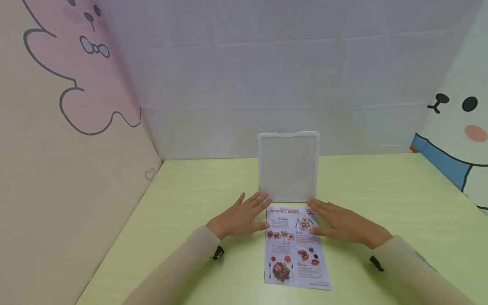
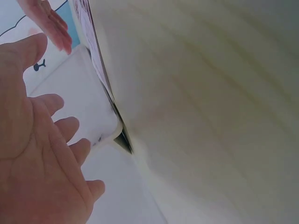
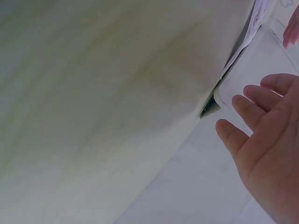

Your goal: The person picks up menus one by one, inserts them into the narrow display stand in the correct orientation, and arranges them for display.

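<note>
A printed menu sheet [image 1: 284, 250] headed "Special Menu" lies flat on the table, its top edge close to the foot of an upright white-framed clear stand [image 1: 289, 169]. My left hand [image 1: 242, 216] is at the sheet's upper left, fingers extended toward the stand's lower left corner. On the other side, my right hand [image 1: 345, 222] reaches in with straight fingers near the stand's lower right corner, thumb over the sheet's right edge. Neither hand grips anything. Both wrist views show spread fingers beside the stand's panel [image 2: 79, 93] and the edge of the sheet [image 3: 247, 35].
The pale yellow table [image 1: 190, 190] meets a white sheet-like back wall [image 1: 228, 84]. A side panel with a pink cartoon bear [image 1: 91, 84] rises at the left, and one with a white cartoon animal [image 1: 453, 127] at the right.
</note>
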The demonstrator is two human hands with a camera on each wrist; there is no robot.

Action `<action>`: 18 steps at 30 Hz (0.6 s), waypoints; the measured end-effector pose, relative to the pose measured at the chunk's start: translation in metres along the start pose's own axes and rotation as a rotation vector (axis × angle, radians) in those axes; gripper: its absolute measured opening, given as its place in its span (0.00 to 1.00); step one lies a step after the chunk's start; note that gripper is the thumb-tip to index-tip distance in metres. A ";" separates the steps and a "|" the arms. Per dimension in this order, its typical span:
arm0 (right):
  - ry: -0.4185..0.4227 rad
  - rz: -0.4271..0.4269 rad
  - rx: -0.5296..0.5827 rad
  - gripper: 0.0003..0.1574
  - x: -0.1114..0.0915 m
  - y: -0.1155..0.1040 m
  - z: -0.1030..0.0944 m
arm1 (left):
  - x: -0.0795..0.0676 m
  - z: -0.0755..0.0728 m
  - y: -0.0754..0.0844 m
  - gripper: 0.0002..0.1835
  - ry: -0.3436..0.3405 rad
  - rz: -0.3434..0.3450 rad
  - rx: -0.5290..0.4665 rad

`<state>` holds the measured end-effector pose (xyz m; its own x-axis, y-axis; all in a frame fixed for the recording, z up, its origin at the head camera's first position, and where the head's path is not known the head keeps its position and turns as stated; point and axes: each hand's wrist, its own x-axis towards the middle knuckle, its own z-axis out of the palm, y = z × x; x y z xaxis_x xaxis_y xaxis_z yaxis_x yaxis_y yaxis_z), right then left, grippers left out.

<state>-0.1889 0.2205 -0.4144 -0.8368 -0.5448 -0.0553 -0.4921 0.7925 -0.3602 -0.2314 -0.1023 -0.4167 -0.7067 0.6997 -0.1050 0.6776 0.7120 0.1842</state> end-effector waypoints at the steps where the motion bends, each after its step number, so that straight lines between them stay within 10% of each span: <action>1: -0.009 0.003 -0.001 0.56 0.000 0.000 0.000 | 0.000 0.000 0.001 0.41 -0.013 0.003 -0.003; 18: -0.106 0.022 -0.036 0.59 0.006 -0.001 -0.001 | 0.013 0.005 0.016 0.47 -0.171 -0.033 -0.002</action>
<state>-0.1938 0.2162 -0.4133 -0.8183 -0.5517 -0.1612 -0.4840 0.8128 -0.3242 -0.2290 -0.0815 -0.4196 -0.6838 0.6757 -0.2753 0.6540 0.7349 0.1794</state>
